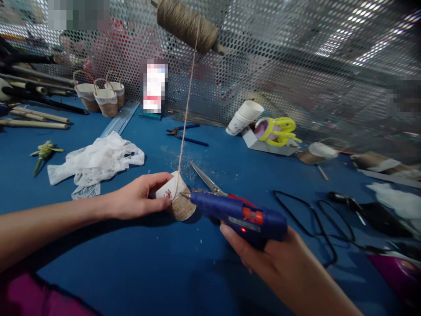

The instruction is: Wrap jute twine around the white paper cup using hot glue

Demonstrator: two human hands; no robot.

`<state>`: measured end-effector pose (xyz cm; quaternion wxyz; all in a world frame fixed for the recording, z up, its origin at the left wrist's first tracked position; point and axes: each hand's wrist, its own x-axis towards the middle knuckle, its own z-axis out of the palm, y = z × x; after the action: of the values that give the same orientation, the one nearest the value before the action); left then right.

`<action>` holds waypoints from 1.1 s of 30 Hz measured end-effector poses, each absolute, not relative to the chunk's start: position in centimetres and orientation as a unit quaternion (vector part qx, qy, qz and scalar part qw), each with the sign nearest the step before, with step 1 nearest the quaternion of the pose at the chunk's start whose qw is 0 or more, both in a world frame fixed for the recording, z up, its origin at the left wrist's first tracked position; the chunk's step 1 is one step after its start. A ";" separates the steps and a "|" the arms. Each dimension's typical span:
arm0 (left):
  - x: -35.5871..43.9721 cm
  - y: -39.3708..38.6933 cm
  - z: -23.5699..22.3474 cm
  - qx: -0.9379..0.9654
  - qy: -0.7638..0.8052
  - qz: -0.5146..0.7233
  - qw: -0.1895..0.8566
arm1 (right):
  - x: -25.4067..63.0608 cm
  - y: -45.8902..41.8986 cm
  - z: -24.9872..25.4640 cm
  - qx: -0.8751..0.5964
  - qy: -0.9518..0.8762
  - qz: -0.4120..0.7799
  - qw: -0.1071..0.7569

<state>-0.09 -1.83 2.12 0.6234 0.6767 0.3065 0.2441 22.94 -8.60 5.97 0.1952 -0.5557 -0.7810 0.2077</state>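
At the middle of the blue table, a paper cup (180, 204) partly wrapped in twine lies tilted, pinched between the left hand's (144, 195) thumb and fingers. The right hand (276, 259) is closed around a blue hot glue gun (240, 215) at the cup's 4 o'clock, its nozzle at the wrapped side. From the cup, a twine strand (188, 101) runs up to a spool (187, 25) at 12 o'clock, crossing in front of blue-handled pliers (189, 134). Scissors (208, 180) lie at 2 o'clock, their red handles partly hidden behind the gun. White lace (98, 160) is bunched at 10 o'clock, 3 small baskets (107, 103) stand at 11, stacked paper cups (244, 117) lean at 1, and a black cord (312, 208) loops at 3.
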 end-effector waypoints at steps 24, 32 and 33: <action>-0.6 -1.6 2.1 0.730 0.300 0.224 0.572 | 23.5 -7.6 6.8 -0.588 -0.719 0.333 0.162; -0.8 -1.6 2.1 0.734 0.297 0.223 0.569 | 23.8 -7.8 6.5 -0.575 -0.720 0.348 0.175; -0.9 -1.6 2.1 0.734 0.296 0.220 0.570 | 23.9 -7.9 6.5 -0.574 -0.718 0.352 0.175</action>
<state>-0.86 -1.59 2.07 0.5699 0.7340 0.2965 0.2205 23.86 -7.92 6.48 0.1753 -0.5745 -0.7180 0.3518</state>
